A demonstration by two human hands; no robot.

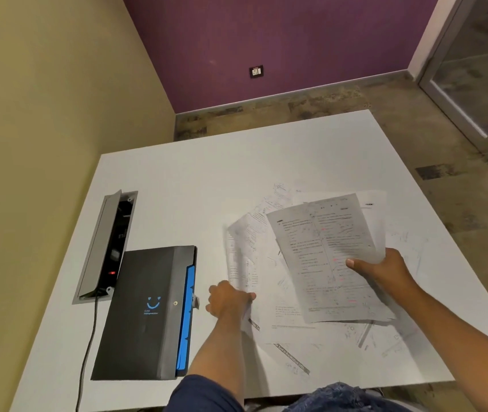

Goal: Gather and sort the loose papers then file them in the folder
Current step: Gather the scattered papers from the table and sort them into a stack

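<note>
Loose printed papers (293, 319) lie scattered over the right half of the white table (195, 179). My right hand (385, 270) holds a printed sheet (325, 257) by its right edge, lifted above the pile. My left hand (227, 301) grips the lower end of another sheet (241, 257), which is blurred and tilted up on its edge. A closed black folder (144, 313) with a blue smile logo and blue tabs lies flat at the left, just left of my left hand.
An open grey cable box (106, 245) is set into the table behind the folder, with a black cord (86, 352) running off the front edge. The beige wall stands close on the left. The table's front edge is near my lap.
</note>
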